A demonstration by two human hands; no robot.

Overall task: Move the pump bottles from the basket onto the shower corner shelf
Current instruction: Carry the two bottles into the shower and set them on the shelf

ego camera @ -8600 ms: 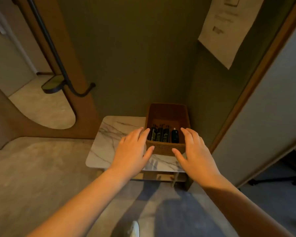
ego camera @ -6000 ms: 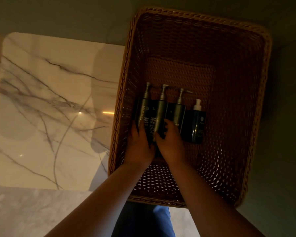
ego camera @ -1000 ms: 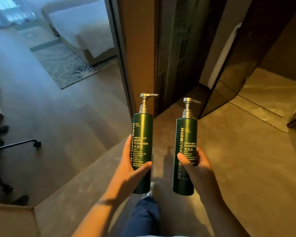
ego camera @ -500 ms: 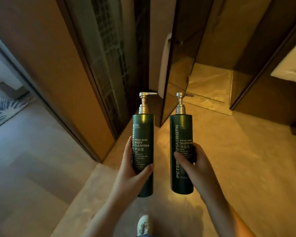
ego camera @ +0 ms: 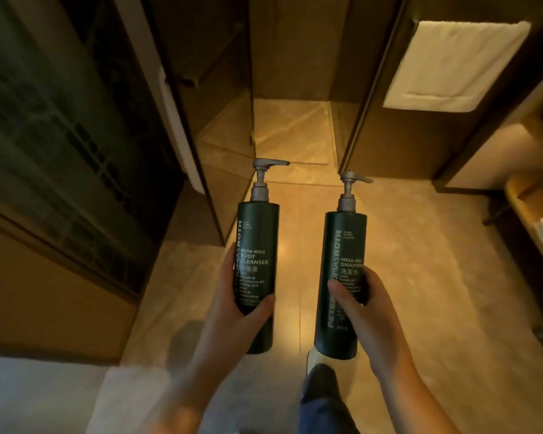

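Observation:
I hold two tall dark green pump bottles upright over the bathroom floor. My left hand grips the lower half of the body cleanser bottle, whose grey pump points right. My right hand wraps the shampoo bottle, a little lower and to the right. The basket and the corner shelf are out of sight.
Straight ahead a glass-walled shower stall opens onto a glossy stone floor. A glass door with a white handle stands at the left. A white towel hangs at the upper right, a vanity edge at the right. My foot is below.
I have stepped further into the bathroom and turned right; the shower stall now lies straight ahead. The bottles have drifted apart a little, both still held upright.

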